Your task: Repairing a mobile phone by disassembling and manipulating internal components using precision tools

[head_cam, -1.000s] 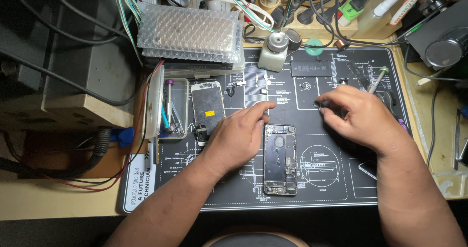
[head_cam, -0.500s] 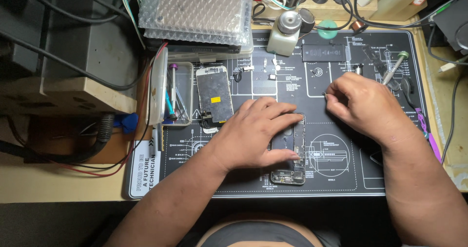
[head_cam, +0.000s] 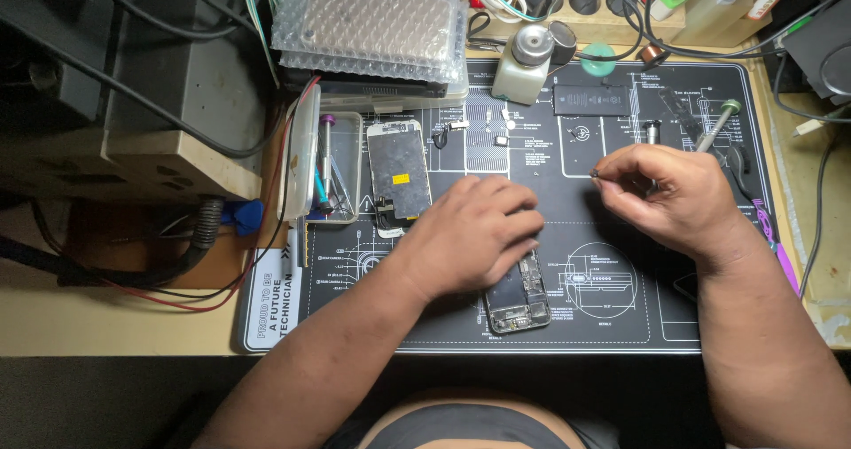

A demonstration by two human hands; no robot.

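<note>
An opened phone body (head_cam: 519, 298) lies on the black repair mat (head_cam: 612, 325), its insides showing. My left hand (head_cam: 470, 236) rests flat over its upper half, fingers spread and pressing it down. My right hand (head_cam: 665, 196) hovers to the right of it, thumb and forefinger pinched on a tiny dark part (head_cam: 595, 173), too small to name. A detached phone screen (head_cam: 399, 170) lies face down to the left of my left hand.
An open clear tool case (head_cam: 341, 161) sits at the mat's left edge. A black phone battery (head_cam: 592, 100), a white pump bottle (head_cam: 523, 63), small loose parts and a screwdriver (head_cam: 716, 123) lie at the back. A bubble-wrapped box (head_cam: 368, 23) and several cables crowd the far side.
My left hand has stayed on the phone body. My right hand has lifted off the mat and now pinches a tiny part. The view has shifted slightly.
</note>
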